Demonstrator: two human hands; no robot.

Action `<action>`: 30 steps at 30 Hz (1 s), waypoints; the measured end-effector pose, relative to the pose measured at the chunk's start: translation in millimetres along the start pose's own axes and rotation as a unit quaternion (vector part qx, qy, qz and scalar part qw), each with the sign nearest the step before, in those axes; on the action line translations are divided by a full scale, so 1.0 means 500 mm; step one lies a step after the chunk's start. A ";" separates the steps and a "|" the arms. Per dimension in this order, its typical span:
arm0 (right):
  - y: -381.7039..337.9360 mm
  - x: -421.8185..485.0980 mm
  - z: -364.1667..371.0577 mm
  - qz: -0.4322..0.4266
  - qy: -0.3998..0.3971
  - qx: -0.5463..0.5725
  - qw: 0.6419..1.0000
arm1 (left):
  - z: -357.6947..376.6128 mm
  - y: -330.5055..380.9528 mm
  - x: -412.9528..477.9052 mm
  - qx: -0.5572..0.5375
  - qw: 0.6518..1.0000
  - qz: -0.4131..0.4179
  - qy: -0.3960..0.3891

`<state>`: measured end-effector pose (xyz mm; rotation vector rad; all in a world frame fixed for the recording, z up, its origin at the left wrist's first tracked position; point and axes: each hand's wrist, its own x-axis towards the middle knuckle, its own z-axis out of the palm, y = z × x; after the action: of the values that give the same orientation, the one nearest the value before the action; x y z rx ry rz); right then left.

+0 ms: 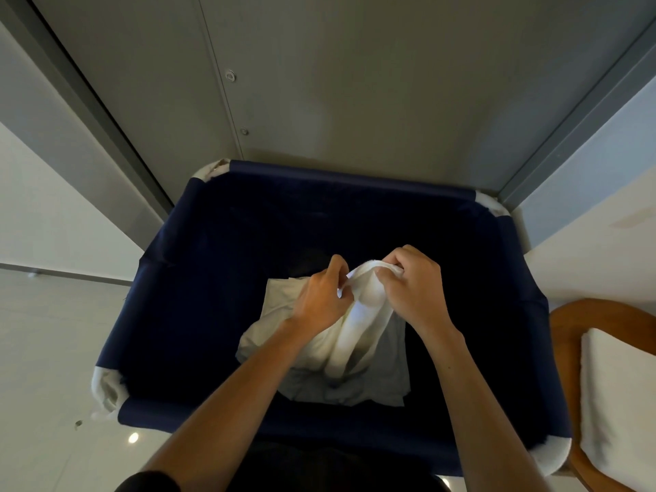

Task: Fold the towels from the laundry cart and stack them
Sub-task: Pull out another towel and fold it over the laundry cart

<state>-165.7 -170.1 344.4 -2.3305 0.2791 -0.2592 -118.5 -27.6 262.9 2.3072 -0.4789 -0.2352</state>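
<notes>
1. I see the white towel (358,314) held up at the centre of the frame, over the dark blue laundry cart (351,179).
2. My left hand (319,296) pinches the towel's top edge, its grip clamped on the cloth.
3. My right hand (413,285), just beside the left, curls round the same edge, its grip clamped on the towel too.
4. The towel hangs from both hands above more pale cloth (390,378) lying inside the cart.
5. At the right edge of the frame, a wooden chair (568,335) carries a white cushion (621,403).
</notes>
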 end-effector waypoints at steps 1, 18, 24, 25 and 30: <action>-0.005 -0.001 -0.005 0.000 0.010 0.008 1.000 | 0.001 -0.004 0.001 0.002 1.000 0.000 0.005; 0.007 0.002 -0.068 0.063 0.230 0.119 0.964 | -0.013 -0.150 -0.010 0.043 0.985 -0.167 0.008; 0.033 0.011 -0.080 0.085 0.234 0.125 0.960 | -0.043 -0.141 0.001 0.010 0.990 -0.138 0.003; 0.036 0.011 -0.082 0.080 0.206 0.122 0.968 | -0.049 -0.130 0.007 0.009 0.993 -0.118 -0.002; 0.028 0.021 -0.041 -0.040 -0.078 0.058 0.994 | -0.065 -0.030 0.038 -0.010 0.999 0.005 -0.042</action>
<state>-162.8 -196.6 349.7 -2.2350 0.0918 -0.1276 -87.5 -4.8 274.3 2.2818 -0.5268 -0.3310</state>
